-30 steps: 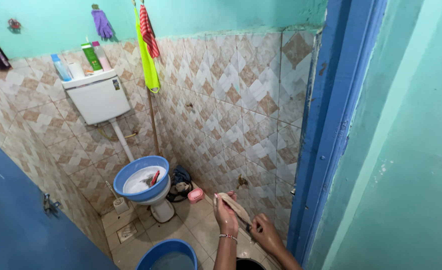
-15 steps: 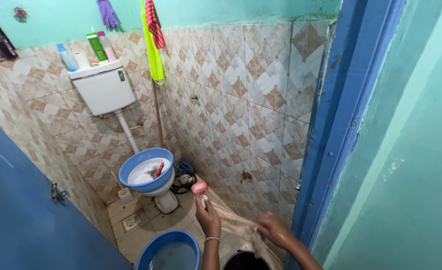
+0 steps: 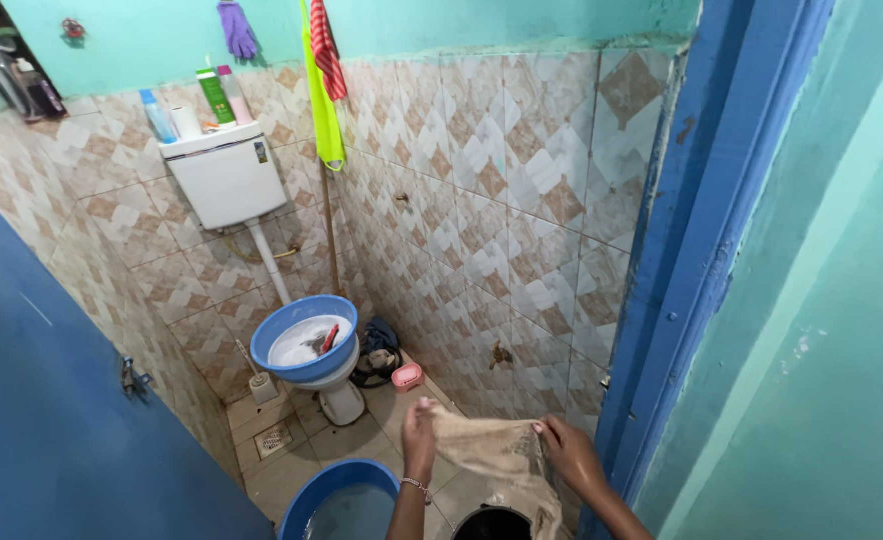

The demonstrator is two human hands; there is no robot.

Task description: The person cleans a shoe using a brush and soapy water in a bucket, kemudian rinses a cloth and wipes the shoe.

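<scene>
Cloth: beige rag (image 3: 490,452), you hold it spread out above the black bucket (image 3: 492,524), right of the blue basin (image 3: 334,497).
Left hand: (image 3: 421,432) pinched closed on the cloth's left top corner.
Right hand: (image 3: 570,455) closed on the right top edge.
Handling: looks limp, soft, light, possibly damp; it sags between your grips.
Hold: take it by the corners or top hem; a mid-cloth grip would bunch it.
</scene>
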